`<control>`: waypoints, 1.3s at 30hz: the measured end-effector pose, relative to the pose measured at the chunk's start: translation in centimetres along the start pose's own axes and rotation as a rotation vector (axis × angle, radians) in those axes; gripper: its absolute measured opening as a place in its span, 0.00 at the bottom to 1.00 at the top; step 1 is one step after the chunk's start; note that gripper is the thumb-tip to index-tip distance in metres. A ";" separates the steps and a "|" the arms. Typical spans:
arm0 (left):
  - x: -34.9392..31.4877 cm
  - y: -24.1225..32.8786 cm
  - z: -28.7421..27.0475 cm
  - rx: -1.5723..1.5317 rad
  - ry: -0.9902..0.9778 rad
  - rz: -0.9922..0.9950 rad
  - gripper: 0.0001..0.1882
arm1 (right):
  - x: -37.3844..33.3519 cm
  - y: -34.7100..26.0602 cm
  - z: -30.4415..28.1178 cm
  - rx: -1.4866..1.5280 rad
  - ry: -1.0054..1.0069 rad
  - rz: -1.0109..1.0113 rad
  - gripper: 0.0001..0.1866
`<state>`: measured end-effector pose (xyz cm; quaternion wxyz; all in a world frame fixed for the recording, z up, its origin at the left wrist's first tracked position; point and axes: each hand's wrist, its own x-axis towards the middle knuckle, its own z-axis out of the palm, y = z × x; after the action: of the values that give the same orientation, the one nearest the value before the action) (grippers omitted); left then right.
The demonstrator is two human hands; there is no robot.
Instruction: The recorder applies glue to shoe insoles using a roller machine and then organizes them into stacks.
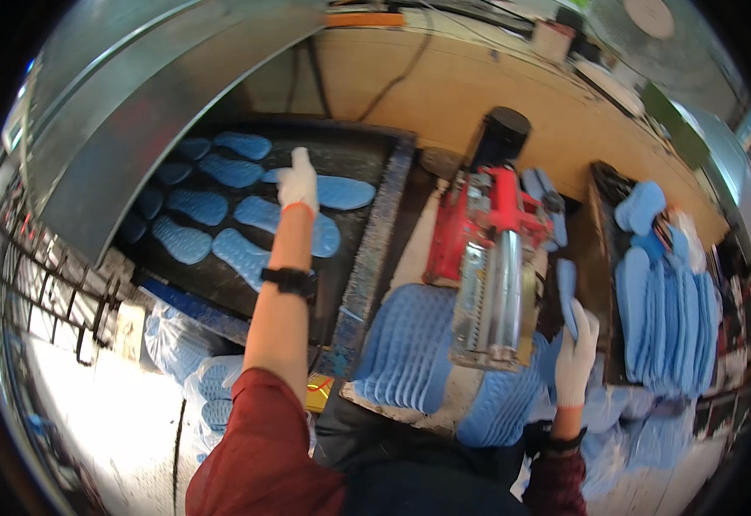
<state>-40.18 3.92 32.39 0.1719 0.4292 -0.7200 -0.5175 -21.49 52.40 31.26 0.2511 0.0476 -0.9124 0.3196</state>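
My left hand (300, 182), in a white glove, is over the black tray (362, 142). Its fingers are stretched out and apart on the narrow part of a blue shoe insole (345, 193) lying flat. Several more blue insoles (199, 206) lie spread over the tray, the leftmost partly hidden under a metal hood. At the right, my gloved right hand (577, 348) grips a single blue insole (567, 292) held upright. That hand is beside a red machine with a shiny metal roller (502, 284). Rows of stacked insoles (405, 344) stand on a board in front of the machine.
A grey metal hood (152, 112) overhangs the tray's left side. More insoles (663, 318) stand packed on a rack at the far right. Clear bags of insoles (177, 340) sit below the tray. A black wire rack (49, 292) is at the left, and a fan (650, 21) at the back right.
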 end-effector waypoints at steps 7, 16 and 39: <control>-21.8 2.2 0.1 -0.757 -0.845 0.626 0.34 | 4.8 -3.3 -0.8 -0.234 -0.018 -0.446 0.24; -23.6 -4.0 4.8 -0.549 -0.871 0.345 0.36 | -5.6 0.2 2.5 0.277 0.169 0.050 0.12; 1.3 -0.1 1.3 -1.389 -0.648 -0.163 0.30 | -9.8 1.9 7.1 -0.325 -0.276 -0.093 0.25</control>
<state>-41.83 3.62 31.54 0.1439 0.1017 -0.2103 -0.9616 -16.43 48.88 20.66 0.1425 0.0917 -0.9745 0.1471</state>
